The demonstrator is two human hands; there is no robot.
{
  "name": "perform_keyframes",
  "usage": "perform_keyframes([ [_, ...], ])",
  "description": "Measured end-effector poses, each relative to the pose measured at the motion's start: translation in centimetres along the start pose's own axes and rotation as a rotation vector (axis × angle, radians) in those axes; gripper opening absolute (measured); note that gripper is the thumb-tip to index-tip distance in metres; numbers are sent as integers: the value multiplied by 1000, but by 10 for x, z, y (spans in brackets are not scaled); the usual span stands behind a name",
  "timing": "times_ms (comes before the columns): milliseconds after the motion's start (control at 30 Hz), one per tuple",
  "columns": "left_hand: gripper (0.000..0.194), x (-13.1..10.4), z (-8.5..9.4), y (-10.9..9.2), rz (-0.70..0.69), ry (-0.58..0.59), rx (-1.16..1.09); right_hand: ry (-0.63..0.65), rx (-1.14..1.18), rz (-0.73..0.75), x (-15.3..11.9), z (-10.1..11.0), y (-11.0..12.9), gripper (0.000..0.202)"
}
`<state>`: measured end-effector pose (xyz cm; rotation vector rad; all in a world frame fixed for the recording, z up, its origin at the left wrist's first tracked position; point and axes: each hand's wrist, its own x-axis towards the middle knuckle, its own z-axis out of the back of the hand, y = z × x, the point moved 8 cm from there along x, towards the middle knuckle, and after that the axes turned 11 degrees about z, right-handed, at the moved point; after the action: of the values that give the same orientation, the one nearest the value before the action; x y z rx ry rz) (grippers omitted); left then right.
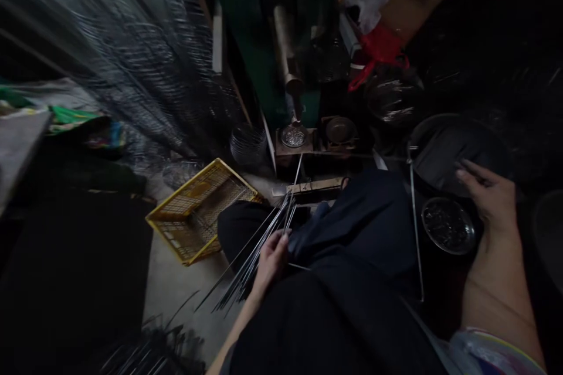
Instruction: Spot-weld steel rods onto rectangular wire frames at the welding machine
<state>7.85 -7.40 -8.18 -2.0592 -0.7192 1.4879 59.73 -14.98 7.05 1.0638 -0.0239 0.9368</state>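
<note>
My left hand [273, 255] is closed around a thin metal rod [299, 170] that points up and away from me. Beside it a bundle of similar metal rods [259, 249] lies across my left leg. Over on the right, my right hand [490, 190] is raised with thumb and fingertips pinched together; whatever they hold is too small and dark to make out. Just below that hand sits a round metal dish [448, 225] with small shiny pieces in it. Ahead of my knees, a small round dish of shiny bits [294, 136] rests on the machine's base.
A green machine [246, 29] with a metal shaft [285, 41] stands ahead. On the floor at left is a yellow plastic crate [204, 211]. Stacked wire racks [145, 53] fill the upper left. A thin upright bar [414, 222] stands between my right leg and the metal dish.
</note>
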Motion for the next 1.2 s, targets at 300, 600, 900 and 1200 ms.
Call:
perform_keyframes([
  [300, 87, -22, -32, 31, 260, 431, 90, 258, -142, -26, -32, -8, 14, 50],
  [600, 98, -17, -8, 10, 160, 282, -17, 324, -244, 129, -34, 2, 81, 46],
  [900, 98, -3, -20, -13, 44, 318, -54, 752, -101, 540, -91, -82, 162, 46],
  [1200, 96, -11, -11, -12, 13, 283, -61, 974, 4, 629, -149, -164, 166, 48],
])
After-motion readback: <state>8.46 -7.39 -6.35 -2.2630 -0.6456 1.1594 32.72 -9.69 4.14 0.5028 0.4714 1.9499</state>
